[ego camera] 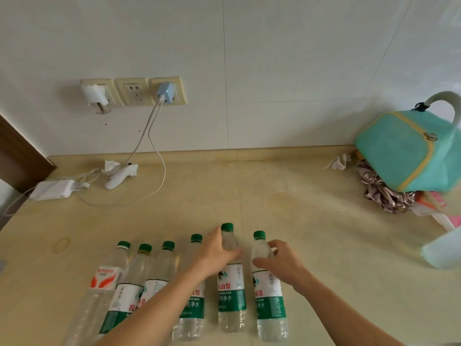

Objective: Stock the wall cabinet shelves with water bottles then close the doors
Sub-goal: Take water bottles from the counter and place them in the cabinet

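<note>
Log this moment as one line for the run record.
stage: pickup | left hand: grips fifth bottle | right hand: closing on sixth bottle | row: six upright on counter | cabinet: unseen

Bright, even, soft light; faint shadows; wide-angle bending at edges; perhaps slight blur.

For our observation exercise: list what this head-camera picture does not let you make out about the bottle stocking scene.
- Wall cabinet, shelves and doors: outside the head view entirely.
- Fourth clear plastic green-capped water bottle: label partly hidden by the left forearm.
- Red-and-white-labelled clear bottle: base cut off by the bottom edge.
- Teal zipped fabric bag: right side cut by the frame edge.
- Small label print: too small to read.
</note>
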`<state>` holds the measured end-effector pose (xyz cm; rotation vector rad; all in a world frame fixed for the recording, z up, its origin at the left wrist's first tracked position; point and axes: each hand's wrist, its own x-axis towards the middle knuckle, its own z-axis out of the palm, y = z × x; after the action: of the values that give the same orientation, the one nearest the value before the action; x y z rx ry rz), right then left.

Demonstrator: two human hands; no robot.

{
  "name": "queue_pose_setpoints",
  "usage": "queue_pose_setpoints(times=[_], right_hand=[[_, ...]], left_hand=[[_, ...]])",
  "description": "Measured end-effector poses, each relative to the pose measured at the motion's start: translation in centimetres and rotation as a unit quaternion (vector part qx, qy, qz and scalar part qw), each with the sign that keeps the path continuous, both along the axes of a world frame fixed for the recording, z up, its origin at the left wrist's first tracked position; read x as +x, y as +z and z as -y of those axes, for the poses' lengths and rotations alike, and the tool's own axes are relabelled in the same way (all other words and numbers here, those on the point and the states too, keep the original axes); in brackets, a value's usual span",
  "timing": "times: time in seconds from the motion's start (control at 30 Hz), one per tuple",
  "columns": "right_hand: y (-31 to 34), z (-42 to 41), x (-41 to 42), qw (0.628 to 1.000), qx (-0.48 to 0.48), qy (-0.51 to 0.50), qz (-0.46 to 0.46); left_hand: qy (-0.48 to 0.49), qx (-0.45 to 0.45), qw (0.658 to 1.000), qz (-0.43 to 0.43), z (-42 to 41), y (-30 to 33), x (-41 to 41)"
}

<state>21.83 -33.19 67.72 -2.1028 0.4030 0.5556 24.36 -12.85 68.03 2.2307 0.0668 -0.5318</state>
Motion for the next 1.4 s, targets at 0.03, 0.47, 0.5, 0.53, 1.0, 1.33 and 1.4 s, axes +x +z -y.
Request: queue_pose_setpoints(times=[0.03,0.47,0.5,0.53,1.0,1.33,1.4], right_hand=[[0.4,0.0,0.1,1.0,0.008,0.002,0.012],[5.8,0.3,1.5,0.958,0.005,0.007,0.287],[5.6,0.3,1.4,0.957,0.005,0.01,0.291],[5.4,0.3,1.3,0.956,0.002,0.012,0.294],[2.9,0.4,1.2,0.958,0.015,-0.006,0.288],[-2.2,0.9,0.6,0.971,0.159,-0.064,0.166],[-2.6,0.8,1.0,0.97,0.161,-0.063,0.169]], left_hand=[[-0.01,0.004,1.0,0.027,-0.2,0.7,0.4],[-0.043,-0.033,0.961,0.27,-0.5,4.9,1.9],[-0.049,-0.031,0.96,0.274,-0.4,4.7,1.8],[-0.052,-0.029,0.959,0.277,-0.3,4.5,1.6],[-0.043,-0.026,0.972,0.228,-0.8,1.7,0.8],[0.046,-0.076,0.989,0.115,-0.3,-0.8,-0.2],[0.056,-0.09,0.988,0.108,-0.1,-1.0,-0.3]])
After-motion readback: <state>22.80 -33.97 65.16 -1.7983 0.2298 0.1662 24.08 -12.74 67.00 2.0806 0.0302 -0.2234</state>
